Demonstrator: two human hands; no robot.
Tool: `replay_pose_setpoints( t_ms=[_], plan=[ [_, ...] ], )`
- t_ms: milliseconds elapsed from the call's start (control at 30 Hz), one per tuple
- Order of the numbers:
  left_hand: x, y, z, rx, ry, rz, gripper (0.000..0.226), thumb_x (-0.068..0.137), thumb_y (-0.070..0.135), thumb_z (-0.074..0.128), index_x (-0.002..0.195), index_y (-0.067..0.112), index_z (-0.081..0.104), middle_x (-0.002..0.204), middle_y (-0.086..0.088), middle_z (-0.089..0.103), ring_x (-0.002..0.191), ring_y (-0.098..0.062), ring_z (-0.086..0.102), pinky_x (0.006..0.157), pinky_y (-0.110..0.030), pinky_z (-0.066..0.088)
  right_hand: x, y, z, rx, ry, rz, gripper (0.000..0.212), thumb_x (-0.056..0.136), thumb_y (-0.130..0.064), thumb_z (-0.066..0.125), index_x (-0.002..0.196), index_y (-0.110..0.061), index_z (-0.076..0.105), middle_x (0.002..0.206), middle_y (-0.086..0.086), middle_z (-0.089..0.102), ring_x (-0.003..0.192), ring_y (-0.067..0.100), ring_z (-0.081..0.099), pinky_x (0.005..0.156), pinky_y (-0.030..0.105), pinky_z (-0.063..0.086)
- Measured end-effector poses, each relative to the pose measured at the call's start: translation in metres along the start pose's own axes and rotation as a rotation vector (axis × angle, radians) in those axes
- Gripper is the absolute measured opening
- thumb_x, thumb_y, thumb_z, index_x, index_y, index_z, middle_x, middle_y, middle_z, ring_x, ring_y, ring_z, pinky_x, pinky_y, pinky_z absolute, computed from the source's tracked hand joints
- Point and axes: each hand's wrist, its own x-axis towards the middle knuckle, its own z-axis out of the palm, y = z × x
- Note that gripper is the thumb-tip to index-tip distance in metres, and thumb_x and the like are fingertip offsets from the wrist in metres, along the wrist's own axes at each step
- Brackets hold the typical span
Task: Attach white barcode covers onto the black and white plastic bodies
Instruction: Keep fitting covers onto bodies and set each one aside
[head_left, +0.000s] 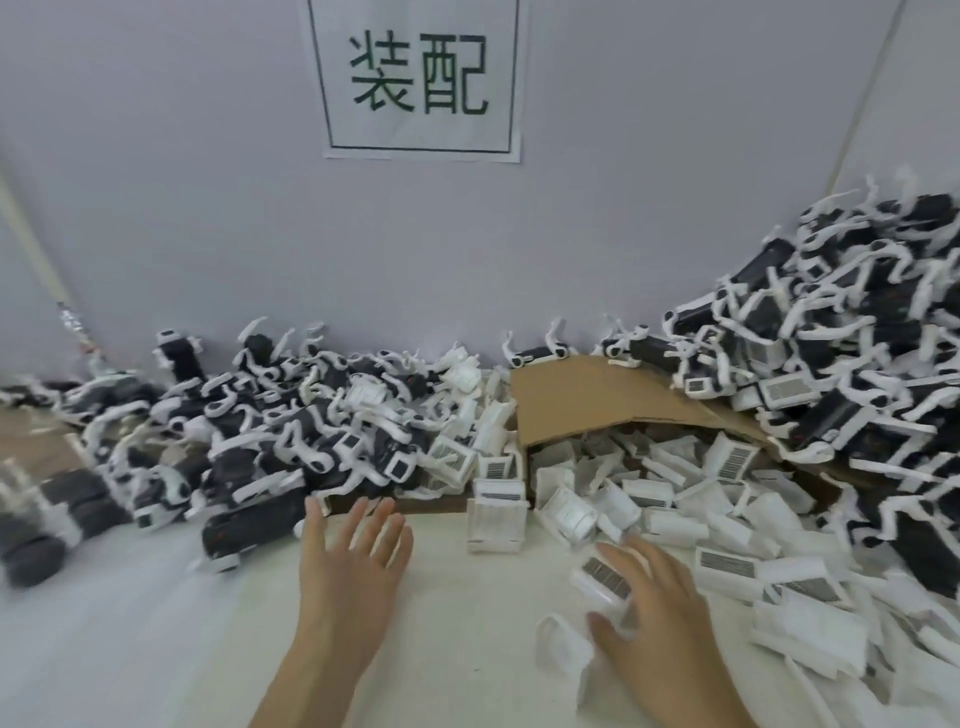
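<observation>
Starting at the left, we find a heap of black and white bodies (270, 431) banked against the wall, and we judge it was dumped there so that stock sits within easy reach. One black body (249, 535) lies at the near edge of that heap on the white table (441, 649). Just right of it hovers the left hand (353, 566), fingers straight and spread, holding nothing. We take it to be poised to fetch that body, since it is the closest one.

Above the middle, a paper sign (421, 78) with two green characters is stuck on the wall. Below it a cardboard flap (587, 405) folds over and white barcode covers (675, 499) spill from under it onto the table, which keeps the two kinds of part roughly sorted by side.

Further right, the right hand (660, 623) is on one cover (602, 577) at the near edge of that spill, barcode facing up. Fingers arch over its far side and the thumb closes on the near side, so we read this as a pinch, though blur softens the detail. That cover touches no body yet, so the joining step lies ahead.

At the far right a taller heap of bodies (841, 338) climbs the wall; whether these carry covers already varies, and several plainly show barcodes
</observation>
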Motion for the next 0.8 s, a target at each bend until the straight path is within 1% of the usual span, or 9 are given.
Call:
replay_pose_setpoints(
  t_ms=[100,167,300,400,467,533,600,700,800],
  plan=[
    [0.007,0.015,-0.009,-0.150,0.033,0.009,0.063,0.089,0.065,0.058,0.118,0.008,0.060,0.116,-0.008,0.069,0.103,-0.022,0.066,0.078,-0.036,0.052,0.000,0.003,-0.002,0.032,-0.028,0.031,0.054,0.090,-0.033,0.066,0.140,-0.040,0.045,0.142,-0.020,0.046,0.127,0.006,0.045,0.105,0.029,0.034],
    [0.011,0.025,-0.015,-0.204,0.050,0.026,0.063,0.090,0.064,0.058,0.115,0.006,0.059,0.115,-0.007,0.068,0.100,-0.021,0.067,0.076,-0.035,0.053,-0.001,0.002,-0.003,0.050,-0.032,0.044,0.049,0.090,-0.028,0.067,0.135,-0.039,0.050,0.133,-0.020,0.052,0.122,0.008,0.049,0.102,0.030,0.037],
    [0.018,0.038,-0.019,-0.171,0.073,0.028,0.061,0.095,0.063,0.051,0.113,0.005,0.058,0.111,-0.009,0.065,0.097,-0.022,0.064,0.074,-0.036,0.053,-0.004,-0.001,-0.004,0.057,-0.034,0.037,0.047,0.088,-0.024,0.069,0.129,-0.040,0.055,0.114,-0.026,0.048,0.117,0.010,0.051,0.093,0.031,0.037],
    [0.022,0.047,-0.022,-0.128,0.077,-0.050,0.064,0.098,0.063,0.042,0.111,0.002,0.056,0.108,-0.013,0.066,0.095,-0.026,0.065,0.083,-0.044,0.051,-0.005,-0.002,-0.006,0.079,-0.029,0.036,0.045,0.086,-0.022,0.071,0.125,-0.040,0.057,0.110,-0.025,0.049,0.113,0.012,0.051,0.090,0.032,0.037],
    [0.024,0.057,-0.024,-0.070,0.067,-0.126,0.054,0.101,0.053,0.045,0.106,0.001,0.058,0.098,-0.013,0.070,0.085,-0.024,0.068,0.078,-0.047,0.058,-0.006,-0.003,-0.007,0.100,-0.022,0.037,0.045,0.085,-0.019,0.072,0.123,-0.038,0.059,0.109,-0.023,0.051,0.112,0.013,0.052,0.090,0.033,0.038],
    [0.024,0.064,-0.026,-0.002,0.026,-0.186,0.025,0.100,0.027,0.054,0.101,0.003,0.061,0.085,-0.009,0.072,0.070,-0.018,0.070,0.064,-0.042,0.063,-0.006,-0.005,-0.008,0.125,-0.013,0.038,0.045,0.084,-0.017,0.073,0.122,-0.037,0.061,0.108,-0.021,0.053,0.113,0.016,0.053,0.093,0.035,0.039],
    [0.023,0.065,-0.028,0.019,0.004,-0.203,0.008,0.092,0.010,0.057,0.094,0.006,0.064,0.078,-0.004,0.070,0.069,-0.014,0.066,0.060,-0.040,0.062,-0.007,-0.006,-0.009,0.135,-0.010,0.043,0.044,0.083,-0.015,0.073,0.120,-0.037,0.061,0.108,-0.019,0.055,0.114,0.018,0.054,0.092,0.035,0.039],
    [0.026,0.061,-0.027,0.031,0.042,-0.140,0.020,0.100,0.013,0.048,0.084,0.008,0.059,0.080,-0.005,0.065,0.076,-0.016,0.061,0.066,-0.039,0.060,-0.006,-0.007,-0.009,0.153,0.001,0.045,0.044,0.082,-0.013,0.075,0.118,-0.035,0.063,0.106,-0.017,0.058,0.113,0.020,0.056,0.093,0.038,0.041],
    [0.023,0.050,-0.018,0.141,0.132,-0.034,0.024,0.097,0.016,0.043,0.076,0.011,0.053,0.082,-0.004,0.060,0.073,-0.017,0.054,0.072,-0.034,0.049,-0.005,-0.008,-0.008,0.203,0.052,0.049,0.043,0.081,-0.010,0.076,0.116,-0.033,0.065,0.104,-0.017,0.059,0.104,0.018,0.054,0.091,0.038,0.041]
  ],
)
